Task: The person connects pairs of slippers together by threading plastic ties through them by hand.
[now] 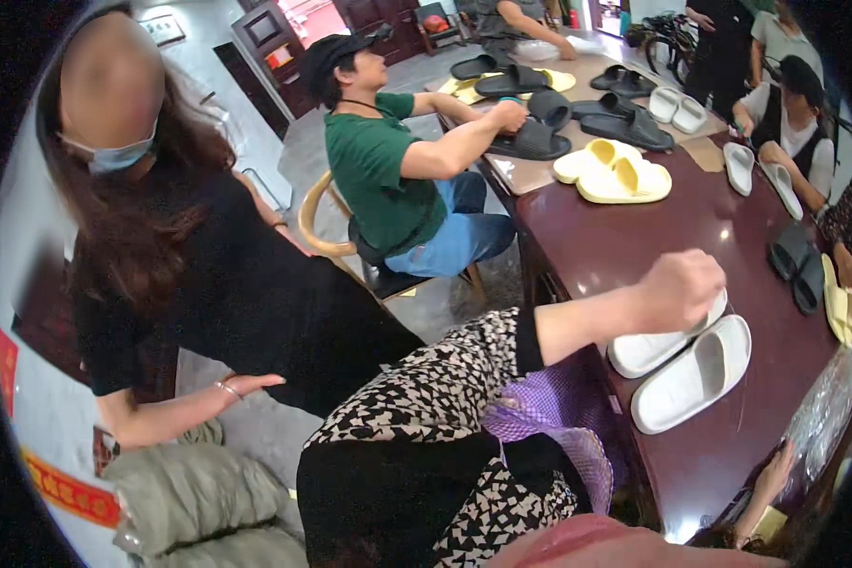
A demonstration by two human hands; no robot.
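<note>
Slide sandals (693, 377), a white pair at four o'clock on a glossy tabletop (592, 237), could skid askew if the left hand (683, 289) at three o'clock, curled narrow, contents impossible to tell, sweeps low.

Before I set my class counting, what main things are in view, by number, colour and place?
White slippers: six, white, two near, four farther
Black slippers: at least eight, black, mostly far end
Yellow slippers: at least three, yellow, middle and right
Table: one, maroon, right
Clear plastic: one, colourless, lower right
Purple mesh: one, purple, beside table
Bundles: at least two, grey, lower left
Chair: at least one, brown, upper centre
Bicycle: one, dark, top right
Other people: at least five, mixed clothing, left and top
Lower-right hand: one, bare, owner unclear
Left hand: one, bare, over near white slippers
</note>
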